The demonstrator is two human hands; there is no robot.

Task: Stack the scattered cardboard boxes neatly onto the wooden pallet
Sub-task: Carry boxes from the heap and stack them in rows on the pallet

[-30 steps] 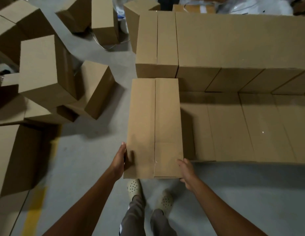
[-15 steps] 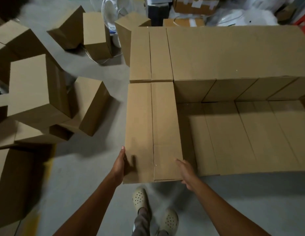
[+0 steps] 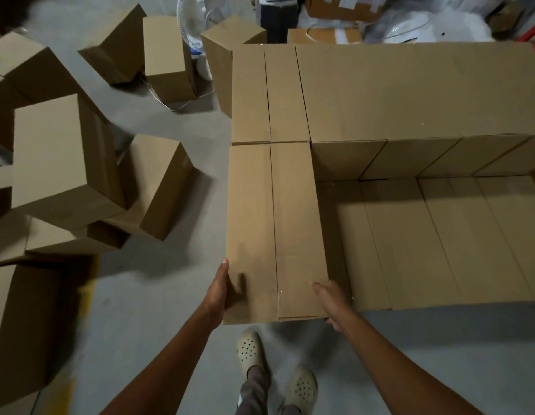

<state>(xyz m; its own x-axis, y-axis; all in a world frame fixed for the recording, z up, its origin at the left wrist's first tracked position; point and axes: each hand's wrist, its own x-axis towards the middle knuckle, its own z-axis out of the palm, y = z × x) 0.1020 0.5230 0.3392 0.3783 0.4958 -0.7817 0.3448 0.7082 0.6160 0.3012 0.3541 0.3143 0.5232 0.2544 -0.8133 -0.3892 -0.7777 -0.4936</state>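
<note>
A long cardboard box [image 3: 275, 232] sits at frame centre, its far end butted against the stacked row [image 3: 380, 94] in the upper right. The left hand [image 3: 217, 290] presses flat on its near left side and the right hand [image 3: 330, 301] clasps the near right corner — both gripping this box. Lower boxes [image 3: 439, 241] lie just right of it. Loose boxes [image 3: 60, 157] lie tumbled at the left — on grey floor [image 3: 170, 295].
</note>
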